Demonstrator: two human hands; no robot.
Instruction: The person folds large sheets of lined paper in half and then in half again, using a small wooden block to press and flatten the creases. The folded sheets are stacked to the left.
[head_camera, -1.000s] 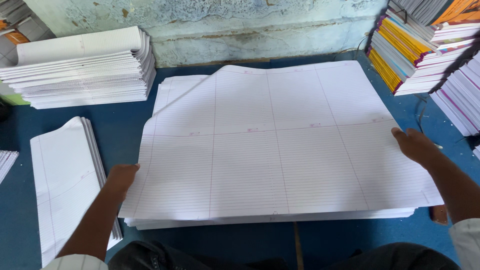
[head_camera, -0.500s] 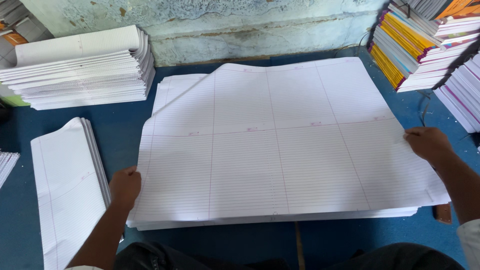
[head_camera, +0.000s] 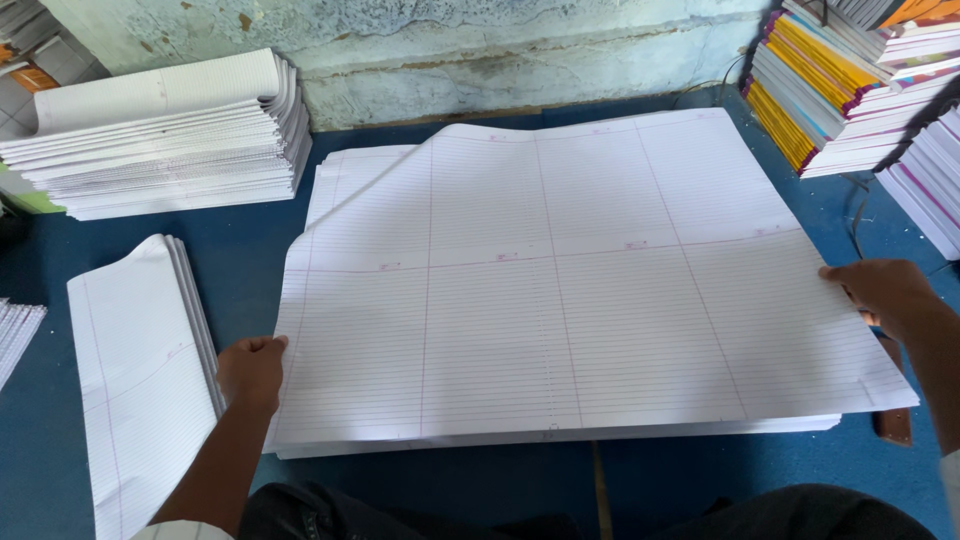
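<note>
A large sheet of white ruled paper (head_camera: 560, 290) lies on top of a stack of the same sheets on the blue table (head_camera: 250, 230). Its far left corner curls up off the stack. My left hand (head_camera: 252, 370) grips the sheet's near left edge. My right hand (head_camera: 885, 295) holds the sheet's right edge, thumb on top. Both forearms reach in from the bottom of the view.
A pile of folded ruled sheets (head_camera: 165, 130) sits at the back left. A smaller folded bundle (head_camera: 140, 370) lies left of my left hand. Stacked notebooks with coloured spines (head_camera: 840, 80) fill the back right. A brown tool (head_camera: 890, 415) lies under my right wrist.
My left hand slid toward me along the left edge and took hold of the sheet. My right hand moved outward to the right edge. The sheet has shifted slightly right.
</note>
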